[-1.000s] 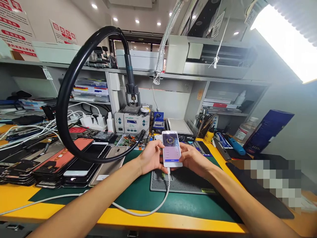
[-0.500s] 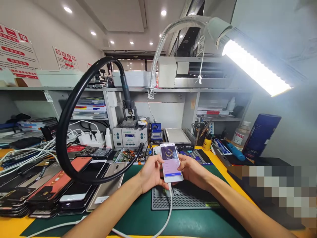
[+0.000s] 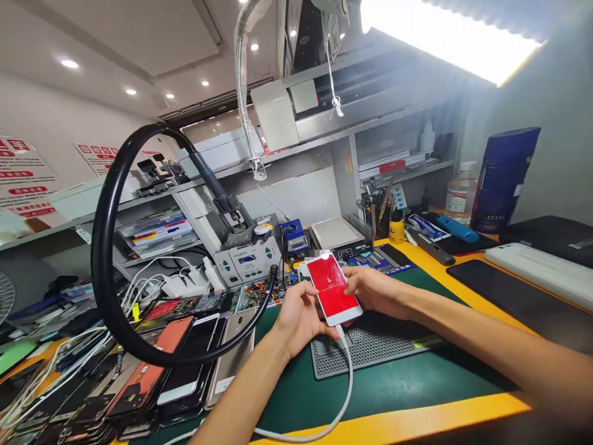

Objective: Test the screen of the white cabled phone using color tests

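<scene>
Gripping phone [image 3: 332, 287], both hands [image 3: 299, 314] [image 3: 377, 290] curled

Left hand [image 3: 300, 316] and right hand [image 3: 377, 290] — both bare; slim forearms [image 3: 463, 330] — bare too, narrowing toward the wrists.

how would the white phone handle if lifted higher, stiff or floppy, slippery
The white phone is probably stiff, being a flat slab held at both sides. Its smooth-looking screen is likely slippery. The white cable at its lower end curves loosely, so it may trail along.
</scene>
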The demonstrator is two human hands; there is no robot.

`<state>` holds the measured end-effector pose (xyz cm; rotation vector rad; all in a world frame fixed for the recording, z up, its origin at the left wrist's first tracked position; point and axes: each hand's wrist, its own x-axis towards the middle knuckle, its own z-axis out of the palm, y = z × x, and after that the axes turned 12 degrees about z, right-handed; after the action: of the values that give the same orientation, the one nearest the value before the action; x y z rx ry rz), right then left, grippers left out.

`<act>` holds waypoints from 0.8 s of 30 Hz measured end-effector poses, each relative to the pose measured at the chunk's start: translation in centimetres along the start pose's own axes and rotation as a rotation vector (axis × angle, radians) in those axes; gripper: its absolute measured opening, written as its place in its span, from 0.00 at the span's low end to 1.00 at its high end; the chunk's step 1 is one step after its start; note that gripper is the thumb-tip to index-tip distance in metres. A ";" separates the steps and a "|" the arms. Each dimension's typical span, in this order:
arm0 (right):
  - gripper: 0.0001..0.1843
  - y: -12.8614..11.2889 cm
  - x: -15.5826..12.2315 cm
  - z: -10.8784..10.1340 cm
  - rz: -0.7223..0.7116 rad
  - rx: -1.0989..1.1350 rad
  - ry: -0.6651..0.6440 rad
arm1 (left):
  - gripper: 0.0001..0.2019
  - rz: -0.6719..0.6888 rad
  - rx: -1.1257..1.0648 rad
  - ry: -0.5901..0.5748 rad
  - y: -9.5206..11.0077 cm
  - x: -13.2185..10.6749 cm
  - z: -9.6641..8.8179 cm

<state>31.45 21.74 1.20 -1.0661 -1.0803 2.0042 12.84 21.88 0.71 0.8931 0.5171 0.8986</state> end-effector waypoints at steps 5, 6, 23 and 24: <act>0.32 0.0 0.0 -0.1 0.002 0.022 -0.015 | 0.21 -0.006 0.023 0.022 0.0 -0.1 0.2; 0.32 0.0 -0.1 -0.1 0.003 0.019 -0.019 | 0.21 -0.005 0.024 0.028 0.0 -0.1 0.2; 0.13 -0.2 -0.3 0.7 0.036 -0.020 0.066 | 0.24 -0.052 -0.002 0.012 0.0 0.0 0.3; 0.14 -0.2 -0.3 0.7 0.032 -0.015 0.054 | 0.24 -0.061 0.016 0.013 -0.1 0.1 0.3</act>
<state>31.01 21.32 1.68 -1.1456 -1.0582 1.9829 13.16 21.77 0.83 0.8821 0.5609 0.8464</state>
